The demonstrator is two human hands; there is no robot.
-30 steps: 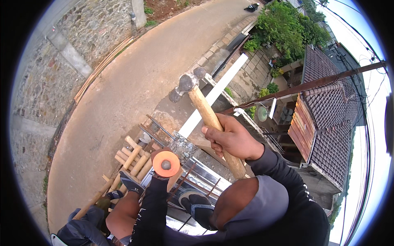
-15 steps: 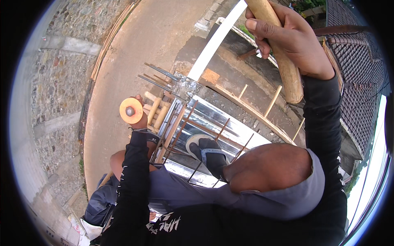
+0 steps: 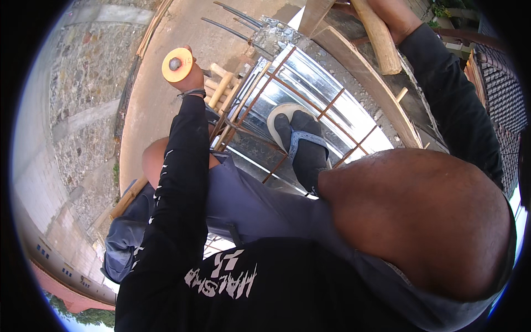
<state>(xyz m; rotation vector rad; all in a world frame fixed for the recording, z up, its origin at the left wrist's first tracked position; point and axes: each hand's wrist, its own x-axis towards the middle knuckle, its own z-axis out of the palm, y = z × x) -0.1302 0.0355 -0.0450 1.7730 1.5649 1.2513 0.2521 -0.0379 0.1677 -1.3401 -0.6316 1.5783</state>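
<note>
My left hand (image 3: 191, 77), at the far left of centre, is closed round a chisel with a round yellow guard (image 3: 173, 74) and a metal striking head at its middle. The guard hides most of the fingers and the chisel's blade. At the top right edge, my right hand (image 3: 390, 16) grips a thick wooden handle (image 3: 380, 44). Its other end lies outside the picture. Broken concrete (image 3: 274, 36) with steel bars (image 3: 229, 30) jutting from it lies beyond and between my hands.
My sandalled foot (image 3: 307, 141) stands among rusty rebar (image 3: 301, 86) over shiny metal sheeting (image 3: 354, 119). Bamboo pieces (image 3: 220, 91) lie by my left hand. A long wooden plank (image 3: 368, 80) runs along the right, a stone wall (image 3: 83, 83) along the left.
The view has shifted, and the concrete, bars and foot now sit higher in it. Both hands appear higher too, the right partly cut off. Each keeps its grip.
</note>
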